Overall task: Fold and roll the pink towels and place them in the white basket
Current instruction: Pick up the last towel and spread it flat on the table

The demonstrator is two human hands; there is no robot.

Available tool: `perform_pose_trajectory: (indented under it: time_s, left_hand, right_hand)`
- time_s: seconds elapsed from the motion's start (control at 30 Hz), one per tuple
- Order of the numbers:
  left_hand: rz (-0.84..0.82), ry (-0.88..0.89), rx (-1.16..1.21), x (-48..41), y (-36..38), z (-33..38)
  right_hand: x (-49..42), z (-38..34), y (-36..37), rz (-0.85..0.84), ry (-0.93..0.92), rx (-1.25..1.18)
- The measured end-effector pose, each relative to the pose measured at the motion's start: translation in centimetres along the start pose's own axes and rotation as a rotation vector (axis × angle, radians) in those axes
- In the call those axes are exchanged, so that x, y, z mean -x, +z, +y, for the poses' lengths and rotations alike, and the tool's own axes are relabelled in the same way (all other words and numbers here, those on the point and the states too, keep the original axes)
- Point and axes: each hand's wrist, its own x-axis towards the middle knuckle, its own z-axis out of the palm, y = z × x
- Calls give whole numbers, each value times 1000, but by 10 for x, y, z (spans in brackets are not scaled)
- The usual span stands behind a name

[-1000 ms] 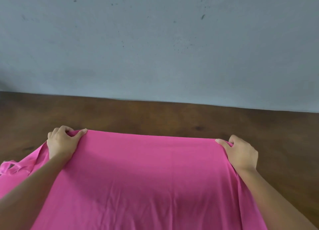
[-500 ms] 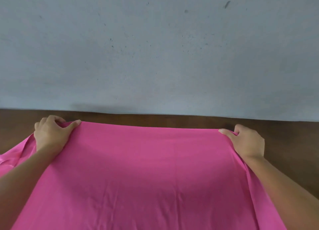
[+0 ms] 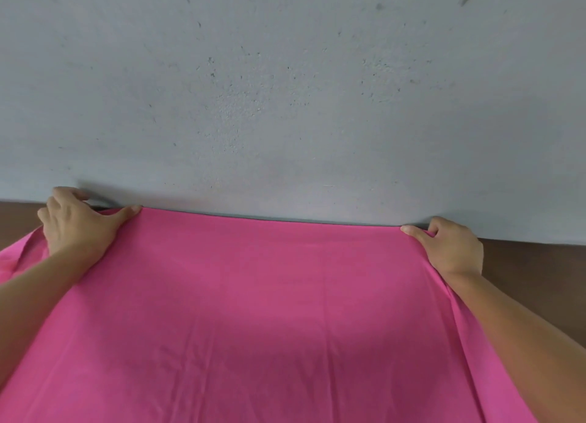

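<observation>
2 corners pinched | L grip [image 3: 76,229] | R grip [image 3: 453,251] | pink towel [image 3: 269,311] btwn

towel [image 3: 269,311] on table [image 3: 539,264] | far edge at wall [image 3: 285,89]

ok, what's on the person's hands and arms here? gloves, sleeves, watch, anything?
Nothing worn in view. The left hand and right hand are bare: no gloves, and no rings or tape on the fingers. The left forearm and right forearm are bare to the frame edge, with no sleeve, watch or band.
</observation>
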Motion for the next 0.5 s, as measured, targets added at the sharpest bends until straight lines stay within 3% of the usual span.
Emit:
perform_pose_trajectory:
  time_s: [0.3, 0.5]
  left_hand:
    - [-108, 30, -114, -17, -6, -2]
    - [-184, 60, -180, 14, -44, -3]
  right_hand:
    - [-8, -5, -16, -67, -40, 132]
    - [1, 2, -38, -69, -123, 5]
